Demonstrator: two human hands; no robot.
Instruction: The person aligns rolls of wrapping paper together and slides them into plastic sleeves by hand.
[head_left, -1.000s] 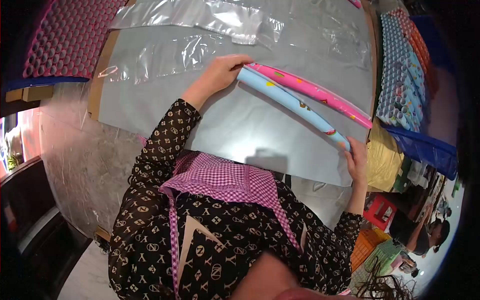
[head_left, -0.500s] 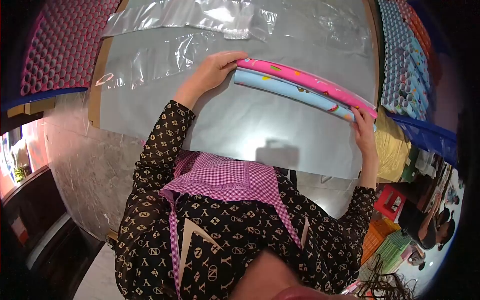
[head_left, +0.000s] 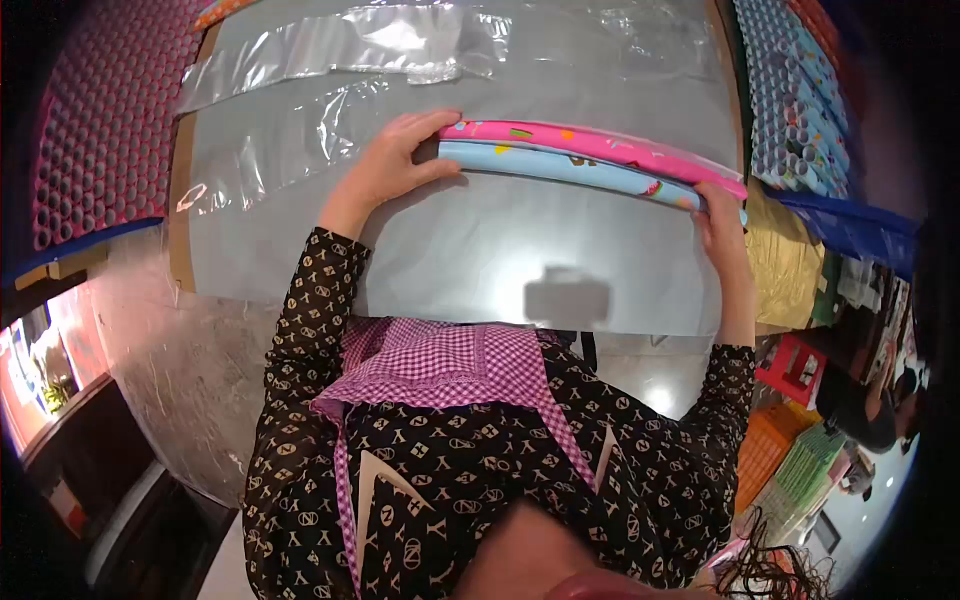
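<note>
Two patterned rolls, which look like wrapping paper, lie side by side over the grey work surface [head_left: 450, 250]: a pink roll [head_left: 600, 148] on the far side and a light blue roll [head_left: 560, 168] nearer me. My left hand [head_left: 400, 160] grips their left ends, fingers at the pink roll and thumb at the blue one. At the right ends, my right hand [head_left: 722, 215] is closed round both rolls, its fingers partly hidden. Clear plastic bags [head_left: 330, 55] lie flat beyond the rolls.
Stacked pink rolls [head_left: 110, 130] show their ends at the left, light blue rolls [head_left: 795, 110] at the right. Yellow wrapping [head_left: 780, 265] hangs by the right table edge. A red stool [head_left: 792, 368], an orange crate [head_left: 770, 455] and another person [head_left: 865, 410] are farther right.
Both rolls have shifted slightly left in view and lie more level, their right ends raised in the picture. My left thumb now shows at the blue roll's end. The camera view has shifted too.
</note>
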